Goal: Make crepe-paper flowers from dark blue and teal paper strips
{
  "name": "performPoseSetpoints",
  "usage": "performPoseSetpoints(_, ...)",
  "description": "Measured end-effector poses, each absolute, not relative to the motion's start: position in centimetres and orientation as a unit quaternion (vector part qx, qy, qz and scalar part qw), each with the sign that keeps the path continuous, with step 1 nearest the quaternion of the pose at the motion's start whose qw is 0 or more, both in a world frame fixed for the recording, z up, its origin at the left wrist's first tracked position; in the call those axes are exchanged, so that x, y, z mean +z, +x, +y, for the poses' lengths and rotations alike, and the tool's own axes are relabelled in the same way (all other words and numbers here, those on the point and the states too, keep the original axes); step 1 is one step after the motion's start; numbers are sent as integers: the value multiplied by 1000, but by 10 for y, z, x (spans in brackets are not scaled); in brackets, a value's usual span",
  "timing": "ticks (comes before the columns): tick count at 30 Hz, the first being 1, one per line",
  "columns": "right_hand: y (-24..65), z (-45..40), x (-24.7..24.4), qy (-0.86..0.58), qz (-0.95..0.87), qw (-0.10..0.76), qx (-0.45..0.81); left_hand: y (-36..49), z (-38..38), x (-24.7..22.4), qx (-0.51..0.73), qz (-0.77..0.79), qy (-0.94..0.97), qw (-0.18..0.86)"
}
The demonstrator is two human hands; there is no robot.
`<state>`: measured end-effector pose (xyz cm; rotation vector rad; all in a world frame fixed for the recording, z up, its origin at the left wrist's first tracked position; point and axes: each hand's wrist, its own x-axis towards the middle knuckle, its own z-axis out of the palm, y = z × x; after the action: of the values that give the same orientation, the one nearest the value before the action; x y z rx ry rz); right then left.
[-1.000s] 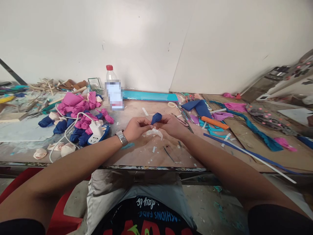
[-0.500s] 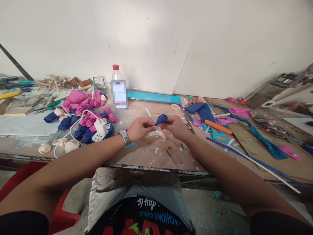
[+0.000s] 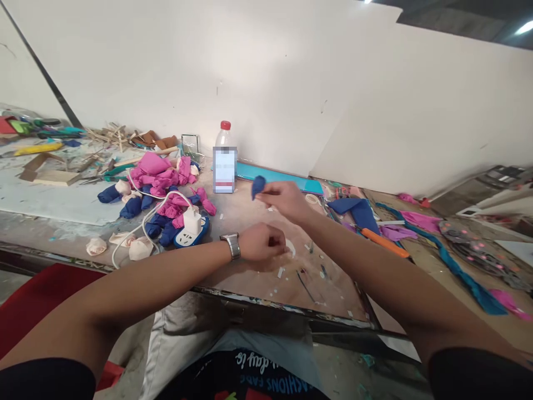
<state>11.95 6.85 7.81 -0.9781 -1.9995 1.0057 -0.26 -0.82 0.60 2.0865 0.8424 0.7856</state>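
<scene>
Between the thumb and fingers of my right hand (image 3: 287,200) is a small rolled blue fabric bud (image 3: 259,186), lifted above the table with its narrow end pinched. My left hand (image 3: 263,243), with a metal watch (image 3: 231,246) at the wrist, rests low over the tabletop (image 3: 250,280). Its fingers are curled together beside a whitish patch (image 3: 290,248); whether anything is between them I cannot make out. To the left lies a heap of pink fabric pieces (image 3: 160,178), with blue fabric pieces (image 3: 132,207) and cream ones (image 3: 140,248) around it.
A white charger (image 3: 192,220) sits in a blue-and-white power strip (image 3: 189,239), its cable looping left. A phone (image 3: 225,169) leans on a red-capped bottle (image 3: 225,133). An orange cutter (image 3: 383,243), blue cloth (image 3: 358,214) and teal strip (image 3: 453,264) lie right.
Both hands held the blue bud together before. My left hand has let go and come down nearer the table edge, while my right hand has carried the bud up and leftward. The view has shifted.
</scene>
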Motion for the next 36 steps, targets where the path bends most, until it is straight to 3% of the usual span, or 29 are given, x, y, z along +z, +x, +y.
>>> performPoseSetpoints(4, 40, 86, 58, -343, -845, 223, 344, -4, -17, 14, 239, 245, 873, 347)
performPoseSetpoints(11, -35, 90, 41, -308, -882, 191, 302, -1, -18, 13, 190, 227, 901, 317)
performPoseSetpoints(21, -71, 89, 40, -245, -918, 126, 284, -1, -18, 17, 144, 244, 909, 306)
performPoseSetpoints(29, -71, 91, 39, -249, -925, 110, 267, -1, -18, 17, 123, 247, 913, 300)
performPoseSetpoints(36, -39, 88, 46, -265, -915, 156, 262, 0, -15, 14, 144, 233, 917, 290)
